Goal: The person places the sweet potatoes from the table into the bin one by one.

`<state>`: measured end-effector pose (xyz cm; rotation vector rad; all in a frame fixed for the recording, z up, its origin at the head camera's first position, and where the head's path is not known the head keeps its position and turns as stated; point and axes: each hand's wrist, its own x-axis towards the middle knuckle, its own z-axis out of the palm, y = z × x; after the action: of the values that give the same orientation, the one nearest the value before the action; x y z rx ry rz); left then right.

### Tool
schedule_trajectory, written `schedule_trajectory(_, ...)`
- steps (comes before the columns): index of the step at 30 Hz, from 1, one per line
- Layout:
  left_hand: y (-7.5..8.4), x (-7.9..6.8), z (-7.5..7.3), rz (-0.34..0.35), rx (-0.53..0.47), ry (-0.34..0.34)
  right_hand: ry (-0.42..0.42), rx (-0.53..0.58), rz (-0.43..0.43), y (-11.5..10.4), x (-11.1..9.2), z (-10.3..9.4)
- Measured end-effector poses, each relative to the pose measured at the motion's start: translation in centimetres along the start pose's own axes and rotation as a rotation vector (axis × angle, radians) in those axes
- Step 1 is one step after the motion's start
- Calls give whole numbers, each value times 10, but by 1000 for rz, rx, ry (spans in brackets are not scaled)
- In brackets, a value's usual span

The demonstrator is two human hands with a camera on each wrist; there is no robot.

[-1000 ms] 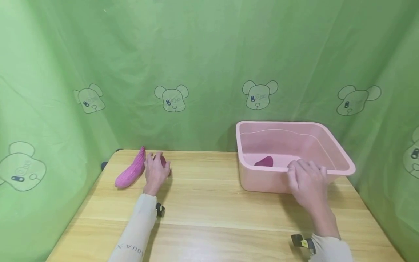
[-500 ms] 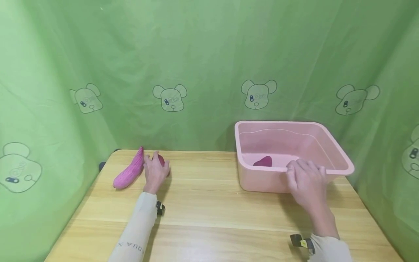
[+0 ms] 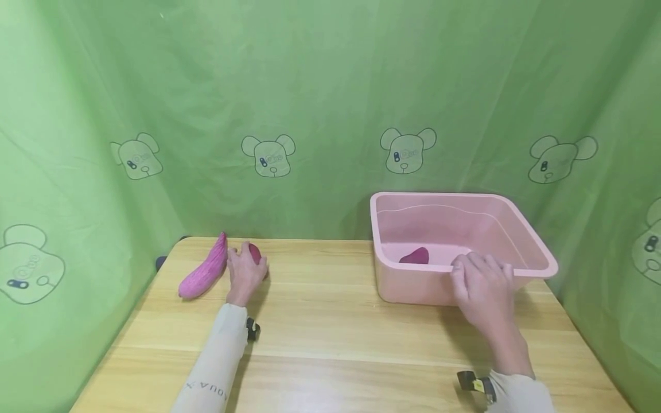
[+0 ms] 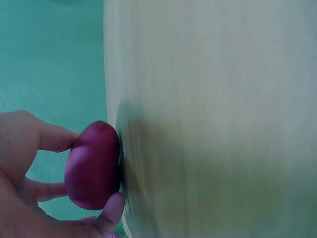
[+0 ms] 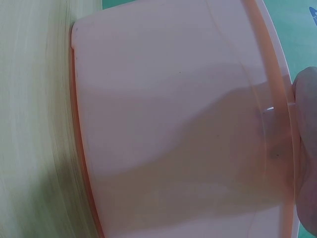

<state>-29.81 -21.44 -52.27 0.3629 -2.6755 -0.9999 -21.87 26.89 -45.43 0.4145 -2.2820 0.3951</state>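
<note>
At the table's far left, my left hand (image 3: 245, 274) has its fingers and thumb around a smooth, dark magenta oval thing (image 4: 92, 166) with a small nub at one end. Its kind is unclear; the hand covers part of it in the head view. Just left of that hand lies a long, ridged pink vegetable-like thing (image 3: 205, 269), tapered at the far end. My right hand (image 3: 485, 295) grips the near rim of a pink plastic tub (image 3: 418, 288); its fingers curl over the edge. Inside the tub rests a dark red, tapering thing (image 3: 415, 256), partly hidden by the front wall.
A light wooden table (image 3: 320, 327) bears everything. Green curtain (image 3: 330, 103) with bear-head prints hangs behind it and at both sides. The tub stands at the back right, close to the curtain.
My left hand's fingers have shifted slightly around the oval thing, so more of it shows. The right hand stays on the tub's rim, and the tub has not visibly moved.
</note>
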Motion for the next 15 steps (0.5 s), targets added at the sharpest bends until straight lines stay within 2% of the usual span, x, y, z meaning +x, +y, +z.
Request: schedule_trajectory(15, -1, 2, 0, -37, -16, -92, 14, 4, -6, 1, 0, 1)
